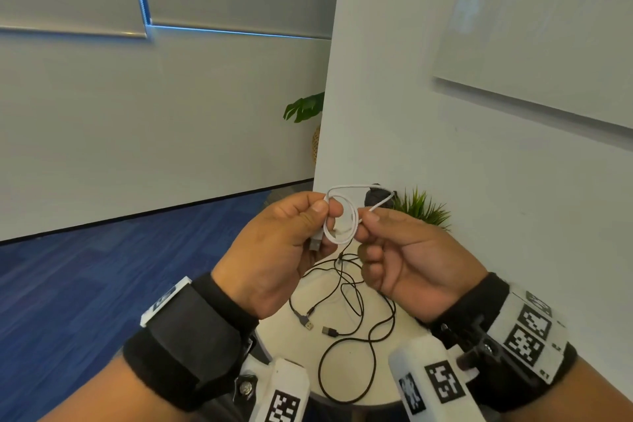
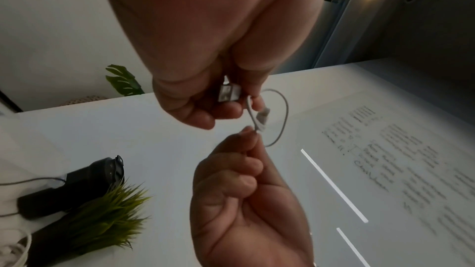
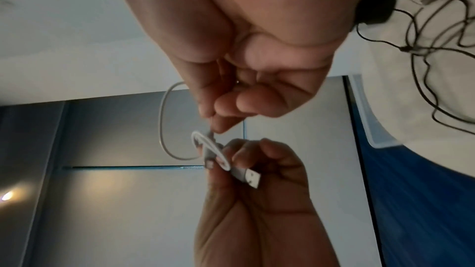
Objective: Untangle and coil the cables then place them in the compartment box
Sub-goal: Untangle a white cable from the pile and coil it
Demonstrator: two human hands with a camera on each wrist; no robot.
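Both hands hold a white USB cable [image 1: 344,216] up above the round white table [image 1: 284,346]. My left hand [image 1: 325,216] pinches its small coil near the silver USB plug [image 1: 315,244], which hangs below the thumb. My right hand [image 1: 364,223] pinches the loose strand beside the coil, and a wider loop arches over both hands. The left wrist view shows the white cable [image 2: 279,117] and its plug [image 2: 228,93] in the fingers. In the right wrist view the white cable [image 3: 163,121] loops to the left. Tangled black cables [image 1: 346,319] lie on the table below.
A small green plant [image 1: 421,209] and a black device [image 1: 376,197] stand at the table's far side against the white wall [image 1: 445,147]. Blue carpet [image 1: 102,284] lies to the left. A clear plastic edge [image 3: 370,121] shows beside the table in the right wrist view.
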